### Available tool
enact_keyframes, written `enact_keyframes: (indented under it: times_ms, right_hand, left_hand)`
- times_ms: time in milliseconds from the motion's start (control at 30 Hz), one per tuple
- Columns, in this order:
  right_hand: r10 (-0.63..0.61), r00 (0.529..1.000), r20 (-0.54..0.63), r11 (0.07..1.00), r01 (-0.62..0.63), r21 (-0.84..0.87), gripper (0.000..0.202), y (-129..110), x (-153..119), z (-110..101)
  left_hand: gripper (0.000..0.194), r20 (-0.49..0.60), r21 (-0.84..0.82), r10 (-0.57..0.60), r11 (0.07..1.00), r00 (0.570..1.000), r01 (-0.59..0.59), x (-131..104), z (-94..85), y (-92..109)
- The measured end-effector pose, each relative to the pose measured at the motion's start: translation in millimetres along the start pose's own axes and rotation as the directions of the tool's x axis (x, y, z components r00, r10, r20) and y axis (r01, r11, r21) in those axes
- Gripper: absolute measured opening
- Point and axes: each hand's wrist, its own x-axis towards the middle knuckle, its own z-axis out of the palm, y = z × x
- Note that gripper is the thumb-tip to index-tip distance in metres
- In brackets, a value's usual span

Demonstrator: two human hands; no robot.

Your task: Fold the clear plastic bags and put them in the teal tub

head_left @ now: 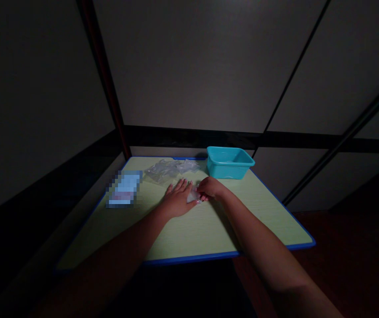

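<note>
No text can be read here, not a word, not a number. On the pixelated rectangle [125,189], pale blue and pinkish blocks are shown, and whatever may be displayed there is masked beyond reading. On the turquoise tub [227,171], no brand can be made out; on the crumpled plastic [169,170], no print can be read either.

Small whitish translucent piece [193,196], partly covered, on the pale tabletop [182,236] between the hands [177,202].
</note>
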Motion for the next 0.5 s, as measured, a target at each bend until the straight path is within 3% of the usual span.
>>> enact_keyframes:
  times_ms: [267, 500]
  right_hand:
    - [-0.112, 0.992, -0.059, 0.991, 0.106, -0.086, 0.029, 0, -1, -3]
    - [-0.220, 0.970, -0.103, 0.968, 0.204, -0.148, 0.024, 4, 3, -11]
  left_hand:
    - [0.069, -0.036, -0.076, -0.029, 0.997, 0.999, 0.026, 3, -4.6, -2]
    - [0.055, -0.200, -0.149, -0.066, 0.988, 0.977, 0.036, 8, -5.7, -12]
